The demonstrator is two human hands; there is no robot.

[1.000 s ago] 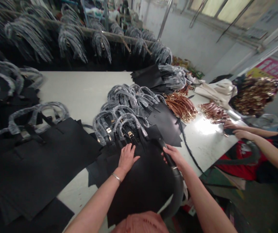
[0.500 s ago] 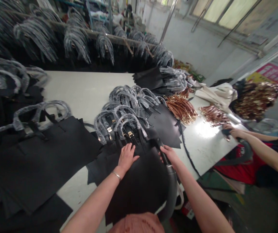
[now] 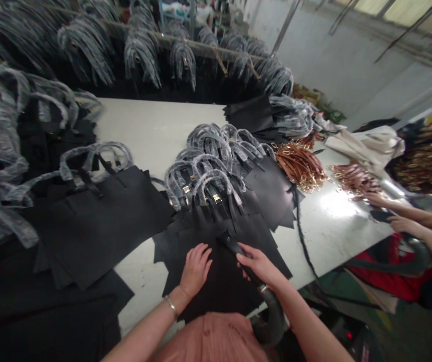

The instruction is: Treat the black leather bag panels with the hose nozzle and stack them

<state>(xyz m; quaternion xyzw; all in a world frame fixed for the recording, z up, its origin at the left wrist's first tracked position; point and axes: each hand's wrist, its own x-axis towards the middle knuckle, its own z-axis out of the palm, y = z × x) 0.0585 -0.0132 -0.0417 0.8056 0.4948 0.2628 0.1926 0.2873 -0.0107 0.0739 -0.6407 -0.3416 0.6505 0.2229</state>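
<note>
So the white bench [image 3: 155,130] is piled with bag pieces, and a black panel [image 3: 216,286] lies at its near edge. The black hose [image 3: 272,311] has its nozzle on the panel, right hand [image 3: 259,264] grip wrapped tight around it. The left hand [image 3: 195,266] lies flat on the panel, grip spread.

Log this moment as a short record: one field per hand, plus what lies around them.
left hand: flat, palm down, on the black panel
right hand: closed around the black hose, its nozzle on the same panel
behind the hands: stacked panels with wrapped handles
far right: brown straps; a co-worker's hands
surface: white table
</note>
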